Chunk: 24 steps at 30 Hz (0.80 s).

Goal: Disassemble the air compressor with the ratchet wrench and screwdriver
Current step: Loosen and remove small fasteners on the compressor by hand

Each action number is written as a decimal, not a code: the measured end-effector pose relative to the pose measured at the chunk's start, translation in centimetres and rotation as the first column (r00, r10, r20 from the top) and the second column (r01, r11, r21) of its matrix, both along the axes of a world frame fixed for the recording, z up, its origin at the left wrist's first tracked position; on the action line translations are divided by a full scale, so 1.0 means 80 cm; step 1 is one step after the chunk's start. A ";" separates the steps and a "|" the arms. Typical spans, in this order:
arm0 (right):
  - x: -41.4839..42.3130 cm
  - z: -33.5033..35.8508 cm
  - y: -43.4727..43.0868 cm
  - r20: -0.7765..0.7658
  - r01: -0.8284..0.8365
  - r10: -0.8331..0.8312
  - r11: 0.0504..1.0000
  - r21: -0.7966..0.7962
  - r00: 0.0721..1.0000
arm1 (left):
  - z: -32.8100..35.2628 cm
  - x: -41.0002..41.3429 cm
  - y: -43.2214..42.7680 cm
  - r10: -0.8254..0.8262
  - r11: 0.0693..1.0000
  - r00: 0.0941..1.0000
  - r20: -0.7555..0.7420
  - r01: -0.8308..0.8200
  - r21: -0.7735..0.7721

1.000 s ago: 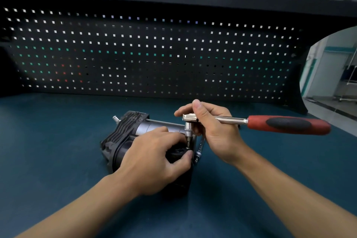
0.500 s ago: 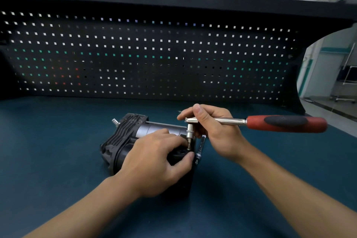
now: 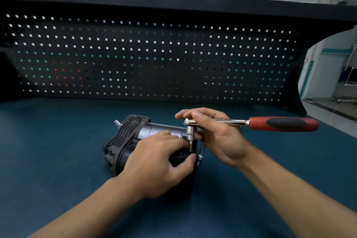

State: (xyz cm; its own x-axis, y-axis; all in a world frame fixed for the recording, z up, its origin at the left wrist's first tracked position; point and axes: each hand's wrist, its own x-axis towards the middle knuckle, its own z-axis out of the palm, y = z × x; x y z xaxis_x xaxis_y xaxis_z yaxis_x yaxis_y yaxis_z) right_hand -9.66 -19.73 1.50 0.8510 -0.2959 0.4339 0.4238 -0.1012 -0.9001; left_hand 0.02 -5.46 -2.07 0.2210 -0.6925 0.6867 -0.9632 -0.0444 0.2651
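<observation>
Clasped the compressor [image 3: 125,137] on the table [image 3: 58,160] in the left grip [image 3: 154,162]. Grasped the ratchet wrench [image 3: 270,123] by its head in the right grip [image 3: 218,137], just beside the left.

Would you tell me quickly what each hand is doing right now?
Left hand: closed, gripping the air compressor.
Right hand: closed, holding the ratchet wrench near its head.
</observation>
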 end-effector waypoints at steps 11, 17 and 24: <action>0.002 -0.001 0.004 0.041 -0.108 0.103 0.983 0.146 0.994 | 0.025 0.005 -0.003 -0.205 0.950 0.755 -0.622 0.307 0.060; 0.001 -0.001 0.008 -0.030 -0.075 0.082 0.980 0.184 0.996 | 0.029 0.001 -0.010 -0.313 0.919 0.554 -0.771 0.381 -0.099; 0.006 -0.008 0.004 0.005 -0.019 0.019 0.987 0.159 1.000 | 0.021 0.000 -0.016 -0.305 0.940 0.612 -0.729 0.319 -0.125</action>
